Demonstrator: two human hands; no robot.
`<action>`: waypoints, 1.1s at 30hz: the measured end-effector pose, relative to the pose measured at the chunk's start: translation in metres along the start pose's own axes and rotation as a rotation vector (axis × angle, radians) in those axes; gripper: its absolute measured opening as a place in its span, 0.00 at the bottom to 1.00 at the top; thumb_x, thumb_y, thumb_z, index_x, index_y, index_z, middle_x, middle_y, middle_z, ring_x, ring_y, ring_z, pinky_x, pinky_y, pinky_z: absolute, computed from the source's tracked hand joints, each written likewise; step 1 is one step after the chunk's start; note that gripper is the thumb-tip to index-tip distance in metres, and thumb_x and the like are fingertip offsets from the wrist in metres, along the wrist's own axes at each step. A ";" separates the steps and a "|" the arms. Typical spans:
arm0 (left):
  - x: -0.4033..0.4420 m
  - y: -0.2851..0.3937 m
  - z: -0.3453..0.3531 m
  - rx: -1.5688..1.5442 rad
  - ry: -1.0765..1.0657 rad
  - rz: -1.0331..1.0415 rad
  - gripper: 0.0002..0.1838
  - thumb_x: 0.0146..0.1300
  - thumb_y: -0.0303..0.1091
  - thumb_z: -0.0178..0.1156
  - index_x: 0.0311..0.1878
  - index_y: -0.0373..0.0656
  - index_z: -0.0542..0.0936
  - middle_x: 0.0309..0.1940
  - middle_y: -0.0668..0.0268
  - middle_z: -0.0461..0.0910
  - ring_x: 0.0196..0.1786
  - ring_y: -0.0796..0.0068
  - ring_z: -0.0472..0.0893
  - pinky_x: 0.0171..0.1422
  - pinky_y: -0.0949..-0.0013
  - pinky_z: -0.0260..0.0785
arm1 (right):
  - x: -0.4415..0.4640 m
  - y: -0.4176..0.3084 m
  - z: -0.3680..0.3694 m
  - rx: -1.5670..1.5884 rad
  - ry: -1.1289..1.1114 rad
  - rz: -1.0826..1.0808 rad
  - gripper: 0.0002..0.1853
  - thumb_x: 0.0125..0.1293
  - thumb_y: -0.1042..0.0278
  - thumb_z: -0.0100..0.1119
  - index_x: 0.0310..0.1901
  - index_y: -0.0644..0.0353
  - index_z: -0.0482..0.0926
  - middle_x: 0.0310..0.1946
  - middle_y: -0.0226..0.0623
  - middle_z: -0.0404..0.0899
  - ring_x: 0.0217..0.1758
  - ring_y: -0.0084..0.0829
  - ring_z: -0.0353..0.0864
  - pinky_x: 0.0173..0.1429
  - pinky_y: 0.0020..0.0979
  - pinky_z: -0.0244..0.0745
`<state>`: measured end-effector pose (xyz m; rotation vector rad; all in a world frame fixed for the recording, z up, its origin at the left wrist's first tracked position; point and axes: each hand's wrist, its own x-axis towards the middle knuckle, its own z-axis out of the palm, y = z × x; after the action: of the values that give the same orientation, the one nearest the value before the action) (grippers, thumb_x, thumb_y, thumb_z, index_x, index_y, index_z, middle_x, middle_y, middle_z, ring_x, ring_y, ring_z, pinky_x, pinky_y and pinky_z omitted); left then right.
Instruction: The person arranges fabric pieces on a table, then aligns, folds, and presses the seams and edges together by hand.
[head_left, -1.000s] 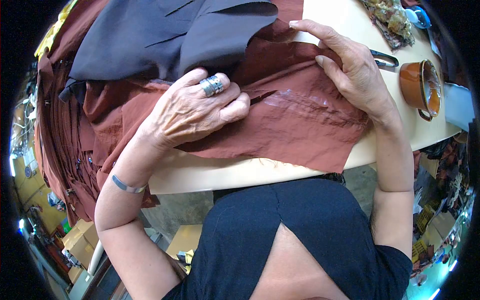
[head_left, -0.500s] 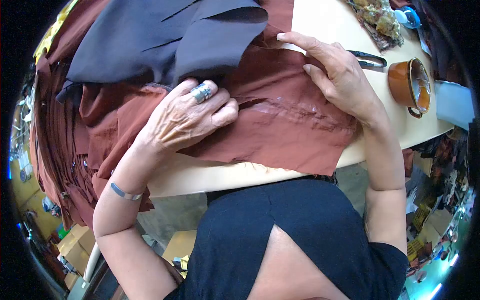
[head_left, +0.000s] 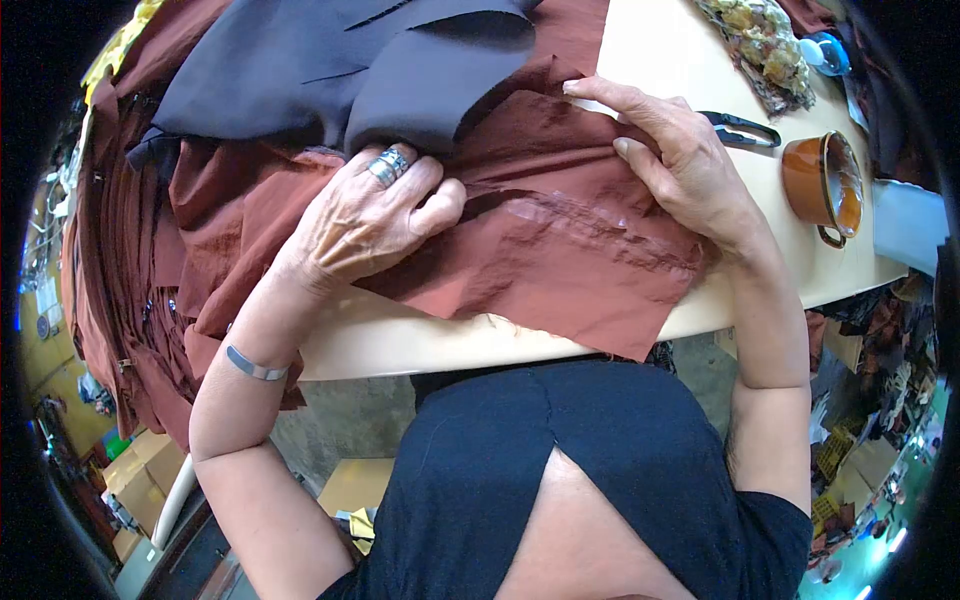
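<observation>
A reddish-brown cloth (head_left: 590,285) lies wrinkled over the table edge in front of me, with shiny, puckered patches across its middle. My left hand (head_left: 365,215), wearing a wide silver ring, is closed with fingers curled into this cloth; the fingertips are hidden. Just beyond those knuckles is the curled edge of a dark navy cloth (head_left: 420,90), which lies on more brown fabric. My right hand (head_left: 685,165) rests at the brown cloth's right side, its index finger stretched out and thumb apart, holding nothing that I can see.
On the cream table (head_left: 660,50), to the right, are black-handled snips (head_left: 742,130), a brown cup (head_left: 808,180) and a pale blue container (head_left: 908,225). A mottled scrap bundle (head_left: 765,50) and a blue-capped item (head_left: 825,52) lie farther back. Piled brown garments (head_left: 120,270) hang at left.
My left hand has shifted slightly left and up with its grip on the cloth. The right hand keeps nearly the same pose. The whole view has tilted a little.
</observation>
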<state>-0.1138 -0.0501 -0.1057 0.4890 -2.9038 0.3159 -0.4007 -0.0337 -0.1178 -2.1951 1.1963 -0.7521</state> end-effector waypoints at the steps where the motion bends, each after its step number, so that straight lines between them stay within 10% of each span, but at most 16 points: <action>1: 0.000 0.000 -0.001 0.005 -0.001 -0.007 0.10 0.51 0.32 0.56 0.37 0.47 0.70 0.30 0.68 0.72 0.34 0.72 0.74 0.39 0.68 0.66 | 0.000 -0.001 -0.001 -0.001 -0.017 0.027 0.29 0.54 0.84 0.51 0.59 0.51 0.71 0.55 0.34 0.75 0.51 0.38 0.75 0.58 0.34 0.66; 14: -0.029 0.004 -0.004 0.024 -0.001 -0.406 0.16 0.50 0.43 0.66 0.32 0.43 0.73 0.24 0.62 0.70 0.32 0.62 0.73 0.39 0.63 0.66 | -0.001 0.001 -0.003 -0.024 -0.016 0.038 0.30 0.52 0.85 0.49 0.59 0.50 0.71 0.53 0.34 0.76 0.42 0.40 0.76 0.54 0.35 0.68; 24: -0.002 0.012 -0.020 -0.132 0.134 -0.440 0.13 0.54 0.36 0.62 0.44 0.54 0.79 0.49 0.63 0.73 0.51 0.61 0.71 0.55 0.58 0.63 | -0.002 -0.002 -0.002 -0.005 0.049 0.072 0.31 0.52 0.85 0.56 0.59 0.51 0.71 0.28 0.35 0.71 0.31 0.26 0.70 0.42 0.26 0.69; 29: -0.006 0.003 0.000 -0.082 -0.028 -0.595 0.18 0.61 0.40 0.56 0.53 0.49 0.76 0.53 0.59 0.72 0.54 0.59 0.71 0.58 0.60 0.63 | -0.001 0.000 -0.006 -0.067 0.092 0.006 0.30 0.53 0.82 0.56 0.60 0.49 0.68 0.52 0.40 0.75 0.42 0.44 0.79 0.52 0.39 0.72; 33: -0.024 -0.007 0.018 0.086 -0.018 -0.585 0.22 0.63 0.43 0.54 0.59 0.45 0.73 0.53 0.58 0.72 0.54 0.58 0.72 0.59 0.61 0.64 | -0.002 -0.008 -0.001 0.060 0.084 0.175 0.30 0.54 0.82 0.58 0.61 0.50 0.69 0.28 0.34 0.71 0.31 0.26 0.69 0.42 0.25 0.69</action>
<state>-0.0913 -0.0539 -0.1271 1.3099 -2.6091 0.3421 -0.3977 -0.0285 -0.1118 -1.9969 1.3690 -0.8026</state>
